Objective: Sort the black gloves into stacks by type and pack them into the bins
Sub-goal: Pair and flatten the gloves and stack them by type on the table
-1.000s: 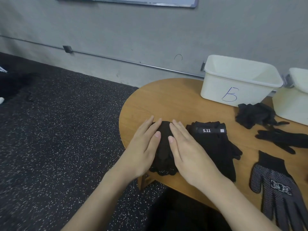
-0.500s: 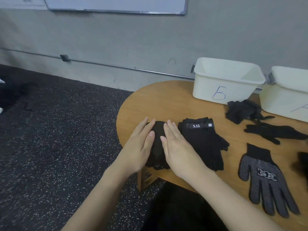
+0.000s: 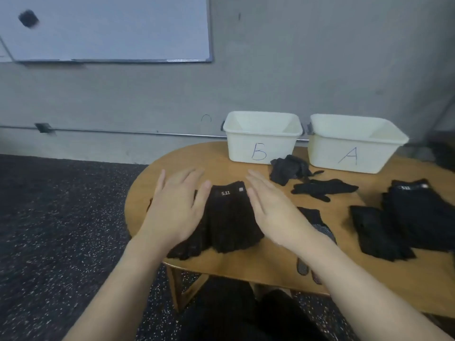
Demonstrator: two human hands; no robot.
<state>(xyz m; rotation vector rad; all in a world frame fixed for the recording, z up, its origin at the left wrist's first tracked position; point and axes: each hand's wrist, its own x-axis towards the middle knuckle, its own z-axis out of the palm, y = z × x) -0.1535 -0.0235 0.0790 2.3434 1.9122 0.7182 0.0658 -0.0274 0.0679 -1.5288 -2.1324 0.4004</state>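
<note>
1. The rounded oval wooden table [image 3: 246, 264] carries everything; its left end curves away beneath your hands, and its far edge runs along the grey wall.
2. Two white plastic bins stand on that far edge, just beside each other: the bin marked B [image 3: 261, 136] on the left and the bin marked A [image 3: 354, 141] on the right. What either holds cannot be told from this angle.
3. A large stack of black fabric gloves [image 3: 418, 217] lies toward the right edge, with a flatter black pile against its left side.
4. The black tactical gloves with a "5.11" wrist label [image 3: 229, 217] lie near the left end, cuffs toward the bins, fingers fanned toward the near edge.
5. A crumpled black glove [image 3: 286, 169] lies in front of the gap between the bins, and a flat knit black glove [image 3: 322, 189] rests just nearer you.
6. Your left hand [image 3: 176, 207] sits over the stack's left flank, fingers straight and spread, holding nothing. Your right hand [image 3: 273, 207] flanks the right side, fingers straight and together, equally empty.
7. To square this stack well, press both palms inward evenly, align the cuffs first, then tuck the splayed fingertips before lifting.
8. Beyond the table lie a dark speckled floor and a whiteboard on the wall.
</note>
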